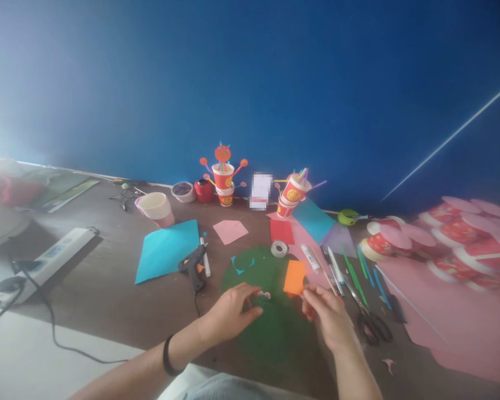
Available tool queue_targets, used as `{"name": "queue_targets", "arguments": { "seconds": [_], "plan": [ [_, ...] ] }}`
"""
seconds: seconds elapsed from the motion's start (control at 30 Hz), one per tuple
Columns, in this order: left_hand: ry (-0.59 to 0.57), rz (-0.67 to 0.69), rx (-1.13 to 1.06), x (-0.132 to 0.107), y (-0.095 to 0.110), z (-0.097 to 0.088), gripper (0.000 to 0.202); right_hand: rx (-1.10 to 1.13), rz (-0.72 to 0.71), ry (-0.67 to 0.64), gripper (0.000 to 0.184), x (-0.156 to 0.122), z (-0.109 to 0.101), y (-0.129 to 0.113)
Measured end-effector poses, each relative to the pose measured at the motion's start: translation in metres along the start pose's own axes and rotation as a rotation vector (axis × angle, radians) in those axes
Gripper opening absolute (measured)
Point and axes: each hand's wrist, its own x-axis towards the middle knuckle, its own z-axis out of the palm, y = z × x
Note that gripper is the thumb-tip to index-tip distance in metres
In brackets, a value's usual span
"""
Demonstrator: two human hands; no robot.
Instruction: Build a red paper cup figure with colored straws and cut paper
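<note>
My left hand [232,312] hovers over the left part of a round dark green mat [270,339], thumb and fingers apart. A small pale pink scrap [267,295] lies just beyond its fingertips. On the right side of the mat, my right hand [327,315] has its fingers curled together at the lower right corner of a piece of orange paper [295,276]. Its fingertips are partly hidden. Blue paper offcuts [238,268] lie on the mat's far left part, and a roll of tape [279,248] stands at its far edge.
Left of the mat are a glue gun [195,266], blue paper [170,250] and a power strip [54,261]. Scissors [370,325], pens [335,265] and green straws [354,272] lie right. Decorated cup figures [224,180] stand behind; more red cups [470,233] sit far right.
</note>
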Motion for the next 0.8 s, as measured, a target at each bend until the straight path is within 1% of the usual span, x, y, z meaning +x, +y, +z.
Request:
{"name": "queue_targets", "arguments": {
  "seconds": [0.07,0.13,0.2,0.27,0.33,0.43,0.57,0.63,0.73,0.8],
  "plan": [
    [-0.018,-0.065,-0.229,0.008,0.003,0.003,0.041,0.09,0.012,-0.059,0.03,-0.005,0.006,-0.005],
    [-0.062,-0.151,-0.478,0.014,0.007,0.005,0.05,0.19,0.03,-0.119,0.027,-0.009,0.013,-0.008],
    [-0.112,-0.201,-0.681,0.018,0.011,0.007,0.052,0.245,0.047,-0.176,0.026,-0.012,0.019,-0.01],
    [-0.148,-0.217,-0.822,0.019,0.014,0.009,0.047,0.254,0.06,-0.217,0.025,-0.014,0.024,-0.009],
    [-0.157,-0.235,-0.905,0.019,0.016,0.011,0.042,0.225,0.059,-0.233,0.025,-0.015,0.028,-0.008],
    [-0.115,-0.263,-0.912,0.019,0.014,0.016,0.037,0.116,0.026,-0.216,0.027,-0.017,0.032,-0.005],
    [-0.051,-0.234,-0.796,0.018,0.008,0.019,0.032,-0.032,-0.004,-0.199,0.029,-0.017,0.035,-0.003],
    [-0.058,-0.214,-0.763,0.018,0.007,0.02,0.032,-0.054,-0.008,-0.201,0.03,-0.017,0.036,-0.003],
    [-0.076,-0.178,-0.774,0.016,0.008,0.021,0.03,-0.078,-0.031,-0.226,0.028,-0.018,0.041,-0.005],
    [-0.052,-0.169,-0.79,0.016,0.01,0.022,0.028,-0.091,-0.059,-0.234,0.025,-0.02,0.044,-0.007]
  ]
}}
